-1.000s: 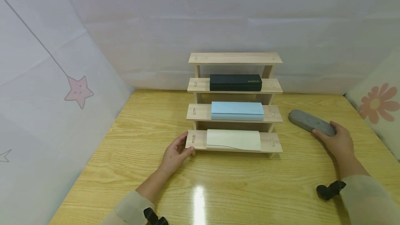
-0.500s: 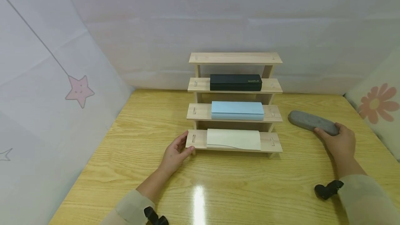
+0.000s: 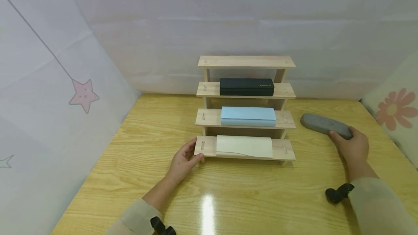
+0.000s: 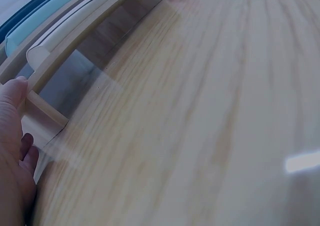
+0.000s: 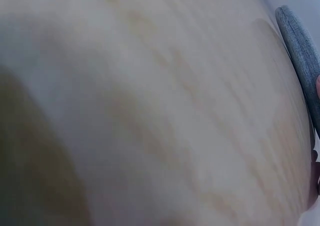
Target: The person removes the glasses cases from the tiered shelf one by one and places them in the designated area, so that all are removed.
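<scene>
A pale wooden four-tier rack [image 3: 246, 61] stands on the table. My left hand [image 3: 181, 161] grips the left end of its lowest shelf; in the left wrist view the thumb [image 4: 14, 90] lies on the shelf edge, other fingers beneath. On that shelf lies a cream glasses case [image 3: 244, 145]. Above it sit a light blue glasses case [image 3: 248, 116] and, one tier higher, a black glasses case [image 3: 246, 87]. To the rack's right, my right hand [image 3: 354, 146] holds a grey glasses case [image 3: 323, 123] by its near end. Only fingertips and part of this case [image 5: 300, 61] show in the right wrist view.
The yellow wood-grain table [image 3: 248, 195] extends around the rack, with a light glare near its front. A pale cloth backdrop [image 3: 163, 35] rises behind and at both sides, printed with a star and a flower. Black wrist-worn devices [image 3: 339, 193] sit at the cuffs.
The grey glasses case has turned slightly and shifted a little, its near end moving up in the view with my right hand. My left hand keeps its hold on the shelf.
</scene>
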`<action>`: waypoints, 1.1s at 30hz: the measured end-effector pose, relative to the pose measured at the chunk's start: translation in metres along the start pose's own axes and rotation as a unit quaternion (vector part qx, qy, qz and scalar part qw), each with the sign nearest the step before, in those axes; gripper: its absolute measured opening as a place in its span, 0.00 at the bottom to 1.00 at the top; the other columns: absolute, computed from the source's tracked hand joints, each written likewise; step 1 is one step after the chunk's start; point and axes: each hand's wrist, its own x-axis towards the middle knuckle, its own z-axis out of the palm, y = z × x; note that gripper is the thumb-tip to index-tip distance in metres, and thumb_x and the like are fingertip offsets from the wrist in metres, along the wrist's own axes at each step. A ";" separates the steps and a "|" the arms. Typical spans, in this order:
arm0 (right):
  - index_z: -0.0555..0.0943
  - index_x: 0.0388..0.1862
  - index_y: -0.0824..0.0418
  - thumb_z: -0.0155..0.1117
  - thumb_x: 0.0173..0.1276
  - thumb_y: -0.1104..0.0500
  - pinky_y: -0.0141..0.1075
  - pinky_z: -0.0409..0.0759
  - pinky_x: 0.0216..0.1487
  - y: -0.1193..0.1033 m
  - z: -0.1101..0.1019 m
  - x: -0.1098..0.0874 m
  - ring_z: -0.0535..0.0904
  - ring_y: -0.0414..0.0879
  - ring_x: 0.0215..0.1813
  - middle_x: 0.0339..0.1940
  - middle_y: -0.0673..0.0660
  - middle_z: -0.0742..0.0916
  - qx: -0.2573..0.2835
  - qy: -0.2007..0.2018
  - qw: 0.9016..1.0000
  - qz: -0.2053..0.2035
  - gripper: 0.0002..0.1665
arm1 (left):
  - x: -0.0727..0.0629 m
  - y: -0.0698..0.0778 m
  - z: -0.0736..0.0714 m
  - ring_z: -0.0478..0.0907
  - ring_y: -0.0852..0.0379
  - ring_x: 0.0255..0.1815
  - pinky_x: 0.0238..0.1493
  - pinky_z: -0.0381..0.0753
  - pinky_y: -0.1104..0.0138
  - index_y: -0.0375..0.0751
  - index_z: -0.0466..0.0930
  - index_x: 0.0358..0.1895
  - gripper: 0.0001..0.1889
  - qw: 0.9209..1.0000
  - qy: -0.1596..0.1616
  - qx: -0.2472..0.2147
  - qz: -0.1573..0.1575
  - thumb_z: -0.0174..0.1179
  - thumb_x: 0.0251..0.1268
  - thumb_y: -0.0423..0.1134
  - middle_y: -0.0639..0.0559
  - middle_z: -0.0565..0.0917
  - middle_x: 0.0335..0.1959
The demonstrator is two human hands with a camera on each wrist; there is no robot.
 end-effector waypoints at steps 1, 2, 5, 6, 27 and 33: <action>0.44 0.79 0.67 0.51 0.68 0.30 0.65 0.54 0.74 0.000 0.000 0.001 0.46 0.74 0.77 0.78 0.75 0.49 0.001 -0.001 1.000 0.002 0.58 | 0.000 -0.001 0.000 0.65 0.45 0.73 0.74 0.65 0.52 0.43 0.62 0.74 0.36 1.000 -0.001 0.000 0.001 0.66 0.65 0.42 0.43 0.70 0.71; 0.44 0.79 0.67 0.51 0.68 0.30 0.65 0.53 0.74 0.000 0.000 0.002 0.45 0.74 0.77 0.78 0.75 0.49 0.003 -0.002 1.000 0.005 0.59 | 0.000 -0.001 0.000 0.65 0.45 0.74 0.74 0.65 0.52 0.43 0.62 0.74 0.36 1.000 -0.001 0.001 0.002 0.65 0.65 0.42 0.43 0.70 0.71; 0.43 0.79 0.66 0.51 0.67 0.29 0.66 0.53 0.74 -0.001 -0.001 0.003 0.45 0.74 0.77 0.78 0.75 0.48 0.008 -0.005 1.000 0.013 0.59 | 0.000 -0.002 0.001 0.65 0.45 0.74 0.74 0.65 0.52 0.43 0.62 0.74 0.36 1.000 -0.002 -0.001 0.002 0.66 0.65 0.42 0.44 0.70 0.71; 0.43 0.79 0.66 0.51 0.67 0.29 0.65 0.53 0.74 -0.001 -0.001 0.004 0.45 0.74 0.77 0.78 0.75 0.48 0.009 -0.005 1.000 0.015 0.59 | 0.000 -0.001 0.001 0.65 0.45 0.74 0.74 0.65 0.52 0.43 0.62 0.74 0.36 1.000 -0.002 -0.001 0.003 0.66 0.65 0.42 0.44 0.70 0.71; 0.40 0.80 0.65 0.50 0.70 0.32 0.71 0.50 0.70 -0.025 -0.006 -0.004 0.40 0.75 0.77 0.79 0.74 0.45 0.030 0.017 0.997 -0.070 0.57 | -0.002 0.002 0.001 0.64 0.44 0.74 0.75 0.63 0.51 0.42 0.61 0.74 0.36 1.000 -0.004 -0.010 0.006 0.65 0.65 0.40 0.43 0.67 0.73; 0.40 0.81 0.62 0.50 0.72 0.35 0.72 0.50 0.70 -0.046 -0.009 -0.007 0.41 0.74 0.77 0.80 0.71 0.44 0.061 0.012 0.993 -0.103 0.54 | -0.002 0.002 0.000 0.65 0.45 0.74 0.75 0.64 0.52 0.42 0.61 0.74 0.36 1.000 -0.002 -0.007 0.006 0.65 0.65 0.41 0.43 0.68 0.72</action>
